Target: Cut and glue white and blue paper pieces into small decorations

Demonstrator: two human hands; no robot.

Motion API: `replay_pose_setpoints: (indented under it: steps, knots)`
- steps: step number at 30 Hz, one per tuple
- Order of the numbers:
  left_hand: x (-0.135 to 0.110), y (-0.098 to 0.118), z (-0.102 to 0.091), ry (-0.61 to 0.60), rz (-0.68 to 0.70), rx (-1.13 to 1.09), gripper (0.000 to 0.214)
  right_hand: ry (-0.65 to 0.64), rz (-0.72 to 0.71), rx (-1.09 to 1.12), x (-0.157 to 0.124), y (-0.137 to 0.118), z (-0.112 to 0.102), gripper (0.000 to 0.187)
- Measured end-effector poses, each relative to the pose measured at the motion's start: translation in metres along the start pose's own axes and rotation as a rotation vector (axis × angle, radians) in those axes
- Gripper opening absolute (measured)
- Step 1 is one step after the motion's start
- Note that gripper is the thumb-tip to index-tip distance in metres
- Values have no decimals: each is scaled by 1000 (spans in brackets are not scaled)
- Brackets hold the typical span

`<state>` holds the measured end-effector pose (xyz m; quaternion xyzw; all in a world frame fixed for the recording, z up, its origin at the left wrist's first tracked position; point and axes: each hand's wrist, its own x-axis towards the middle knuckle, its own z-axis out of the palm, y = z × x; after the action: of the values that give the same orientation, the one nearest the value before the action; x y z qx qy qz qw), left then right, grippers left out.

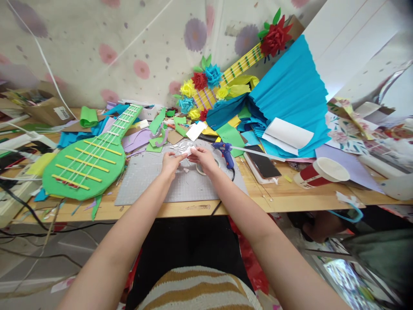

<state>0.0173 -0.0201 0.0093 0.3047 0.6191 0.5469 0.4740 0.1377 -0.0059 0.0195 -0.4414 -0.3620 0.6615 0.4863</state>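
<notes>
Both arms reach forward over a grey cutting mat (142,185). My left hand (171,164) and my right hand (204,157) meet above it, fingers closed on a small white piece (189,151) that looks like paper. Several small white scraps (176,147) lie just behind the fingers. A roll of tape (200,168) rests on the mat, partly covered by my right wrist. To the right of my right hand is a blue glue gun (226,154) with a white glue stick in its back.
A green paper lute (87,165) lies at left. Behind stands a yellow flowered instrument (206,97) beside blue crepe paper (290,94). At right are a phone (263,162) and a paper cup (322,173). Cables hang at left; part of another person shows at lower right.
</notes>
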Motion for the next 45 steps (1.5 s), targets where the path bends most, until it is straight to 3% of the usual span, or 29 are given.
replay_pose_setpoints:
  steps: [12,20,26,37,45]
  knots:
    - [0,2,5,-66,42,-76,52,-19,17,44,-1,1,-1,15]
    - [1,-2,9,-98,-40,-253,48,-26,20,109,-2,3,-2,11]
    - [0,0,8,-105,-73,-343,45,-108,16,100,-2,14,0,38]
    - [3,-3,6,-27,-70,-271,43,-48,-15,12,1,21,4,43]
    - [-1,-1,-1,-94,-41,-229,40,6,-24,-15,3,20,4,43]
